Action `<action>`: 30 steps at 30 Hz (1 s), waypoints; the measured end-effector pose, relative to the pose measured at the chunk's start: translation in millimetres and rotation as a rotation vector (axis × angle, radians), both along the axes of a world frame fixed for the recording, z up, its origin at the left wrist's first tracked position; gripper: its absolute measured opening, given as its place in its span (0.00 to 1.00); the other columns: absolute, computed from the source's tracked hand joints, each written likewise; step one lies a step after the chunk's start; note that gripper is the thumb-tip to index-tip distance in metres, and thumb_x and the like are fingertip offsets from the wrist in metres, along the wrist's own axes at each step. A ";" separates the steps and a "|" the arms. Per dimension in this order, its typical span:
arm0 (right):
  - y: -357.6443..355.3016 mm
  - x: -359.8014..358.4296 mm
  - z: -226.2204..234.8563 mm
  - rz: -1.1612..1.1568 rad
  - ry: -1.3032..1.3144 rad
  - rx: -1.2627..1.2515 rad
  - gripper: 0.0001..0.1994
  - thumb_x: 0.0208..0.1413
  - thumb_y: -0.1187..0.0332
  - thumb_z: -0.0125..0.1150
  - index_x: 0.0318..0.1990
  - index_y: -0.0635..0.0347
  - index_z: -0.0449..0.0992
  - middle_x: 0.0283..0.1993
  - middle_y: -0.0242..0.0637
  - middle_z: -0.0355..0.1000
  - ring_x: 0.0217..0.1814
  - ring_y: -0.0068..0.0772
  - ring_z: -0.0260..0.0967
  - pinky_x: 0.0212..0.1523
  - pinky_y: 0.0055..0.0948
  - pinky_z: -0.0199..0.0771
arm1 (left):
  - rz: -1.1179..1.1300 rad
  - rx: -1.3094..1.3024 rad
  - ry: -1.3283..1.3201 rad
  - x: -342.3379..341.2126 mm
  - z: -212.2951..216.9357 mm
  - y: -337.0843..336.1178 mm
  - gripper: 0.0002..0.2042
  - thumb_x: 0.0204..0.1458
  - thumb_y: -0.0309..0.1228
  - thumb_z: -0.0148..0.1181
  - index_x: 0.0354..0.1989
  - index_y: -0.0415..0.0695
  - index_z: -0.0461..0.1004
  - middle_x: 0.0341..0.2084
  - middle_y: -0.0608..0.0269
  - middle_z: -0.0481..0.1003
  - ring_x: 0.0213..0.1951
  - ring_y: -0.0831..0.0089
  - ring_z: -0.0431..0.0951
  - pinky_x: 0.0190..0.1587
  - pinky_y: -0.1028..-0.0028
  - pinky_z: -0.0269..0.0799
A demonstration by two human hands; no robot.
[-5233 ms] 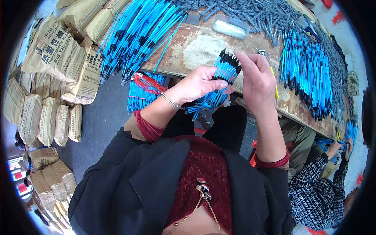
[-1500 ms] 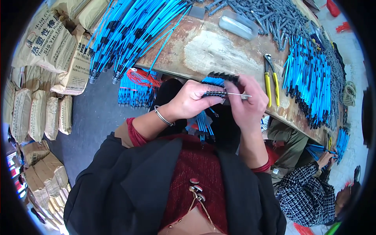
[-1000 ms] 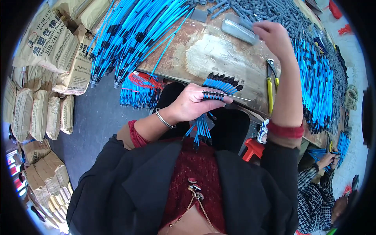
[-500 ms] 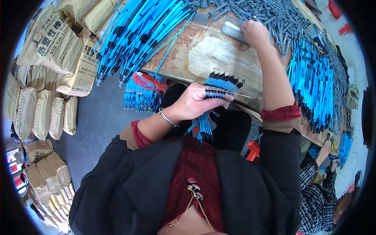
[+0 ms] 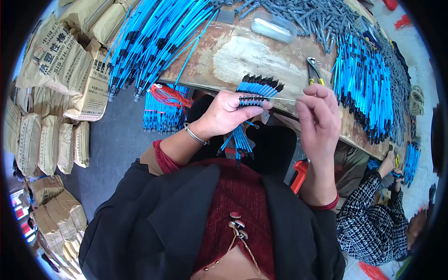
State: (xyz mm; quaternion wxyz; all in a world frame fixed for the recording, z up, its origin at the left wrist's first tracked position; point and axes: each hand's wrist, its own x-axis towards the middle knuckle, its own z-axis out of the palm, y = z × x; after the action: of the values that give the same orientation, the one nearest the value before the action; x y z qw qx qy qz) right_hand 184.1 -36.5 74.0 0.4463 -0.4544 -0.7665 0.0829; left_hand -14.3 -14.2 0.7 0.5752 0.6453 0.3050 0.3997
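Observation:
My left hand (image 5: 224, 116) is closed around a fanned bundle of thin blue rods (image 5: 261, 87) with black ends. The rods' lower ends hang below my palm. A thin pale strip (image 5: 280, 98) lies straight across a row of black pieces on the bundle, its left end beside my left fingers. At the strip's right end my right hand (image 5: 322, 119) is closed in a pinch, thumb and forefinger at its tip. Pliers with yellow-marked handles (image 5: 311, 70) lie on the table just beyond my right fingers.
On the wooden table (image 5: 205, 65) stand a clear tray of pale strips (image 5: 273, 31) and a heap of grey plastic parts (image 5: 308, 16). Blue rods are piled left (image 5: 158, 42) and right (image 5: 364, 84). Paper sacks (image 5: 51, 60) stack at left. A co-worker (image 5: 373, 224) sits at lower right.
My right hand has come back from the tray toward me to the strip's right end. The tray and pliers now show uncovered. My left hand keeps its hold on the rods.

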 end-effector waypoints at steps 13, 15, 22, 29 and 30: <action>-11.0 -8.1 -6.2 -0.178 0.022 -0.029 0.07 0.45 0.80 0.62 0.35 0.67 0.76 0.37 0.37 0.67 0.34 0.26 0.65 0.33 0.20 0.65 | 0.014 0.001 -0.007 2.5 1.5 -0.2 0.09 0.48 0.16 0.54 0.38 0.37 0.75 0.37 0.56 0.77 0.44 0.70 0.75 0.50 0.71 0.68; -9.5 -8.7 -6.6 -0.166 0.012 -0.003 0.08 0.45 0.81 0.62 0.35 0.66 0.76 0.36 0.37 0.67 0.33 0.26 0.65 0.32 0.20 0.65 | 0.013 0.020 -0.006 2.4 0.5 0.0 0.09 0.48 0.16 0.54 0.38 0.36 0.75 0.37 0.56 0.77 0.43 0.70 0.75 0.50 0.71 0.69; -7.5 -12.1 -3.2 -0.180 -0.145 0.133 0.09 0.43 0.82 0.61 0.35 0.66 0.76 0.35 0.38 0.67 0.30 0.27 0.65 0.29 0.20 0.66 | 0.082 0.159 -0.064 6.8 -8.1 0.6 0.09 0.48 0.25 0.59 0.39 0.42 0.77 0.32 0.61 0.79 0.35 0.77 0.78 0.38 0.77 0.73; -0.1 -8.8 -1.5 -0.125 -0.186 0.261 0.13 0.34 0.84 0.59 0.33 0.66 0.76 0.33 0.39 0.69 0.23 0.29 0.61 0.21 0.25 0.61 | 0.095 0.111 -0.077 8.2 -10.2 -0.2 0.09 0.48 0.25 0.59 0.39 0.42 0.77 0.31 0.62 0.79 0.33 0.79 0.78 0.36 0.78 0.73; -0.4 -8.2 1.4 -0.126 -0.224 0.248 0.13 0.36 0.84 0.59 0.34 0.66 0.76 0.33 0.38 0.68 0.25 0.28 0.62 0.23 0.23 0.63 | 0.095 0.111 -0.076 7.9 -10.5 -0.1 0.09 0.48 0.25 0.59 0.39 0.42 0.77 0.31 0.62 0.79 0.33 0.79 0.78 0.36 0.78 0.73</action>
State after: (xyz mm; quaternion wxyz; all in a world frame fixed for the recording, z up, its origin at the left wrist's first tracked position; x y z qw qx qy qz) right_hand 176.0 -37.0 75.4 0.4152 -0.4491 -0.7858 -0.0915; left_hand -6.4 -14.3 -9.8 0.5301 0.6453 0.2905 0.4671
